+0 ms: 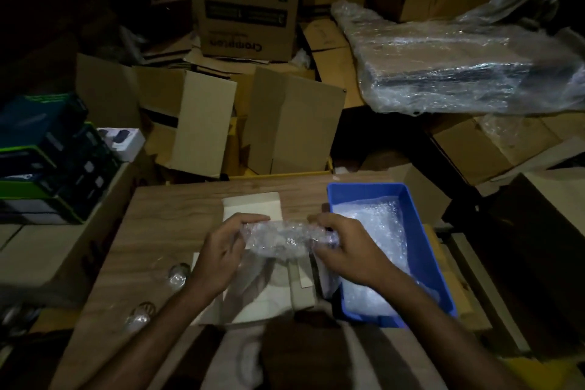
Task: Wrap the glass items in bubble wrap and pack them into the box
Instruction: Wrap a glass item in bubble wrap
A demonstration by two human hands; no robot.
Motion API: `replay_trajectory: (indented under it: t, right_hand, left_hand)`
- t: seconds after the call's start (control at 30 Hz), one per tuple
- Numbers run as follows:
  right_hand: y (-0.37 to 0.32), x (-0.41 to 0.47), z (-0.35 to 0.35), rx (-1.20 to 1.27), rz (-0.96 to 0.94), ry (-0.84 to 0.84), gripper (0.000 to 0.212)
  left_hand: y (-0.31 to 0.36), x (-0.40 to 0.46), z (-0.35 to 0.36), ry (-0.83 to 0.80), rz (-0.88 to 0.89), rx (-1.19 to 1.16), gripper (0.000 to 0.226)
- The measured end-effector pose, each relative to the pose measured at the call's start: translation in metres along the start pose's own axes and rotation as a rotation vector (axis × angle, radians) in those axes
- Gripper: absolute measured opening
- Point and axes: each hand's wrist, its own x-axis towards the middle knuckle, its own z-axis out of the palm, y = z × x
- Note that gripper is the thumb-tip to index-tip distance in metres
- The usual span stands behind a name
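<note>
1. Bubble wrap (281, 239) sits bundled between both our hands, lifted just above the open white box (253, 209) on the table; what is inside the bundle we cannot make out.
2. Our left hand (221, 250) closes its fingers and thumb around the left end of the bundle.
3. Our right hand (345, 247) pinches the right end, fingers curled over the top and thumb underneath.
4. We see the white box lying open and flat beneath the hands, its far flap up towards the back edge of the table.
5. We work on a wooden table (164, 231) with a brown grain.
6. A blue tray (411, 199) stands on the table at our right, just beside the box, with more clear wrap lying in it.
7. Two small glass pieces (177, 274) (139, 317) lie on the table to our left, near the left forearm.
8. Behind the table we see empty cardboard boxes (240, 117) piled open, and a tall printed carton (247, 3) further back.
9. A flat parcel in clear plastic (459, 70) rests on boxes at the upper right.
10. Dark printed boxes with green edges (47, 155) are stacked at the left. The room is dim.
</note>
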Motion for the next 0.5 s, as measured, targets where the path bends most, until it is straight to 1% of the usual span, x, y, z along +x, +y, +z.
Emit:
replay_trajectory:
  t: [0.07,0.13,0.23,0.27,0.3,0.33,0.4,0.43,0.5]
  right_hand:
    - [-0.006,0.010,-0.001,0.296,0.162,0.007,0.007]
    - [-0.009,0.020,0.001,0.595,0.362,0.040,0.010]
    - [-0.014,0.026,0.015,1.173,0.585,-0.069,0.016]
    - [-0.013,0.024,0.020,1.301,0.634,-0.113,0.018]
    - [-0.010,0.021,0.026,1.358,0.677,-0.142,0.023]
    - [-0.004,0.016,0.032,1.366,0.724,-0.154,0.032]
    - [0.004,0.005,0.041,1.371,0.795,-0.205,0.046]
    - [0.005,0.001,0.044,1.356,0.808,-0.237,0.046]
    - [0.005,-0.001,0.051,1.189,0.829,-0.259,0.037]
  left_hand:
    - [0.003,0.000,-0.004,0.079,-0.134,-0.140,0.022]
    - [0.001,0.001,-0.006,0.140,-0.284,-0.233,0.020]
    - [-0.009,0.002,-0.006,0.186,-0.504,-0.231,0.015]
    - [-0.013,0.005,-0.007,0.201,-0.581,-0.261,0.012]
    - [-0.016,0.006,-0.008,0.226,-0.636,-0.296,0.010]
    - [-0.017,0.006,-0.011,0.235,-0.667,-0.285,0.011]
    - [-0.020,0.002,-0.014,0.244,-0.694,-0.257,0.012]
    - [-0.021,-0.002,-0.015,0.250,-0.707,-0.265,0.012]
    - [-0.023,-0.011,-0.015,0.235,-0.766,-0.317,0.020]
